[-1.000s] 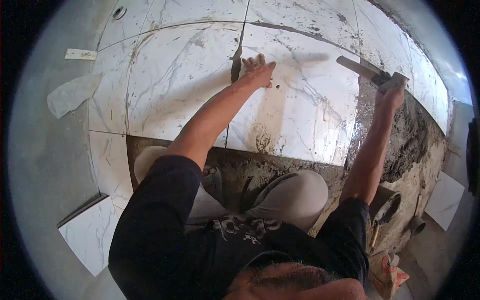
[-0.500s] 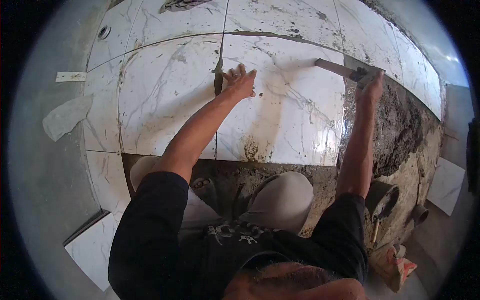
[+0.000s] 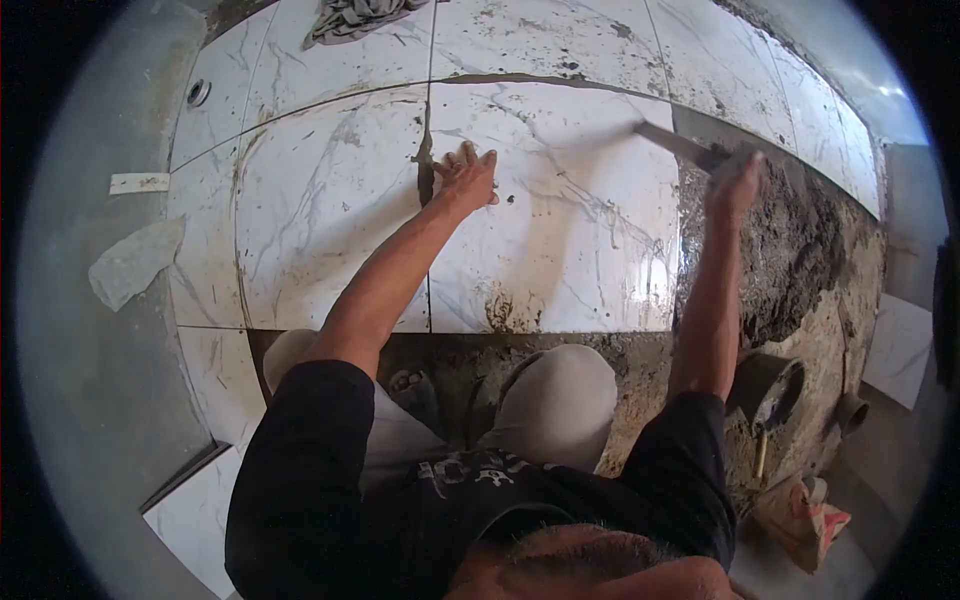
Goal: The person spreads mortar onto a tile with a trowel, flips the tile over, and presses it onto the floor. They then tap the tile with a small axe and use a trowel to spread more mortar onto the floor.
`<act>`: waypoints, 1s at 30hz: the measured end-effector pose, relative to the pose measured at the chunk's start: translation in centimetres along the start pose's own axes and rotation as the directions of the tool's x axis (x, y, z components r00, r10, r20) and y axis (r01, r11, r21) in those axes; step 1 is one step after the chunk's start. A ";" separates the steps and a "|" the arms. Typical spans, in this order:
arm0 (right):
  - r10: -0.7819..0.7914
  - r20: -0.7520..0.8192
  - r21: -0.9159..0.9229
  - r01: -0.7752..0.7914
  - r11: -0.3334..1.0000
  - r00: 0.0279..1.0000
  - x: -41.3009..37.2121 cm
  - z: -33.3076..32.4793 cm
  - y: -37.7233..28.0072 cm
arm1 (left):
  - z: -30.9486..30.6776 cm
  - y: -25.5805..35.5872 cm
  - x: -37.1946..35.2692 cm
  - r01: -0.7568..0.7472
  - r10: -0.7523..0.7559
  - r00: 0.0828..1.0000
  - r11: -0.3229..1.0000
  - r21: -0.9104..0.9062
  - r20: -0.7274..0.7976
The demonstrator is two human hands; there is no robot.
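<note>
Flat on a marbled tile (image 3: 600, 250), the left hand (image 3: 466, 180) rests splayed open. The right hand (image 3: 738, 184) grips a blurred flat-bladed tool (image 3: 668, 141) near grey mortar (image 3: 795, 235).

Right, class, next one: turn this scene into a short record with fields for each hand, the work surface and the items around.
Left hand: fingers spread, on the marbled tile near its left edge
Right hand: grips a flat tool, blurred; tile contact unclear
Ground: rough dark mortar right of that tile
Nearby: dark bucket, lower right; crumpled cloth, top
</note>
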State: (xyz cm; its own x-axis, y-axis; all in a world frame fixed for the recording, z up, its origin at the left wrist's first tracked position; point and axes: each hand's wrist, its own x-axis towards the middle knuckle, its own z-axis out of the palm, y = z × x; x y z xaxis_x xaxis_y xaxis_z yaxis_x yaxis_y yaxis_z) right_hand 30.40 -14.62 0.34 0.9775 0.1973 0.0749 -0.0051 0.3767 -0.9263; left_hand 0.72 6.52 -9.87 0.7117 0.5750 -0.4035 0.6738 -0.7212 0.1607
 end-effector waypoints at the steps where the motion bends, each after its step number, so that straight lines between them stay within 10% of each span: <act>1: 0.052 -0.042 -0.026 -0.053 0.998 0.998 -0.1 -0.5 1.0 | 0.2 0.1 -0.2 -0.016 0.016 1.000 1.000 0.003 0.002; 10: 0.281 -0.096 0.429 -0.215 0.877 0.955 -8.3 -7.5 5.0 | 0.5 1.6 2.4 -0.167 0.174 0.983 0.980 0.111 -0.054; 15: 0.363 -0.202 0.013 -0.368 0.930 0.910 -15.3 -12.0 10.2 | -1.0 5.1 4.9 -0.020 0.028 0.990 0.998 -0.062 0.136; 20: 0.652 -0.073 -0.280 -0.643 0.713 0.755 -14.5 -13.5 9.5 | -1.4 8.4 4.7 -0.004 0.001 0.996 1.000 0.029 0.084; 30: 0.748 -0.174 -0.229 -0.765 0.602 0.640 -13.6 -13.3 8.8 | -1.3 9.0 5.6 0.028 -0.034 0.987 0.999 0.034 0.160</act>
State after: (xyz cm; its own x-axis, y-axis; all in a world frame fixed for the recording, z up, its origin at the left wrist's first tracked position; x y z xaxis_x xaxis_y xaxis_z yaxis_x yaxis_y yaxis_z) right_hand 19.84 -26.07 -13.70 0.6588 0.2509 -0.7093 -0.7028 -0.1311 -0.6992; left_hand 11.06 3.73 -9.49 0.6478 0.5297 -0.5475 0.6867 -0.7172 0.1186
